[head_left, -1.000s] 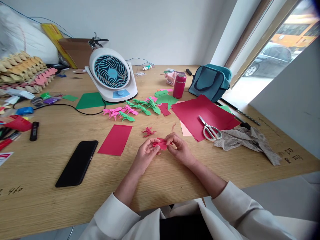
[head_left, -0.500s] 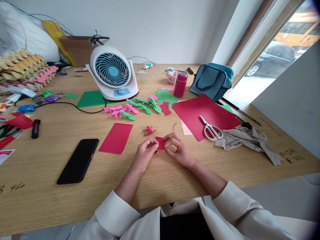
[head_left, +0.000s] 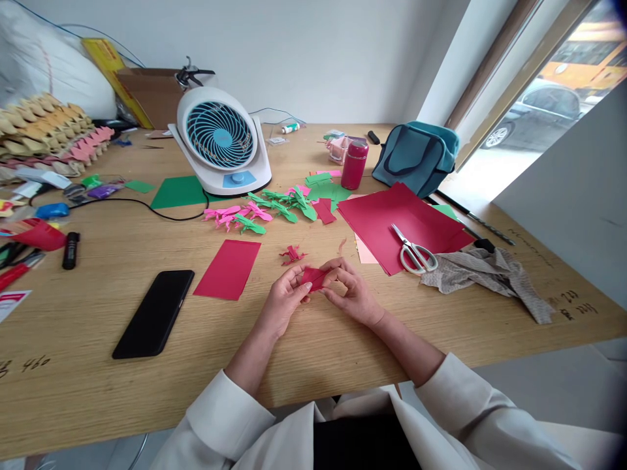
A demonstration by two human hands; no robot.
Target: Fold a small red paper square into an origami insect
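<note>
- Head view: the left hand (head_left: 284, 301) and the right hand (head_left: 353, 294) meet over the table (head_left: 318, 356), with bare wood between them and its near edge.
- Each hand pinches an end of the small red paper piece (head_left: 313, 277), held just above the wood.
- Close by are one folded red figure (head_left: 292, 254), one red rectangle (head_left: 227, 268), one black phone (head_left: 153, 313) and one pair of scissors (head_left: 414, 251).

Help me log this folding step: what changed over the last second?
The left hand and right hand kept hold of the small red paper, which went from a narrow strip to a wider, opened shape. Nothing was let go. The phone, scissors and fan stayed put.
</note>
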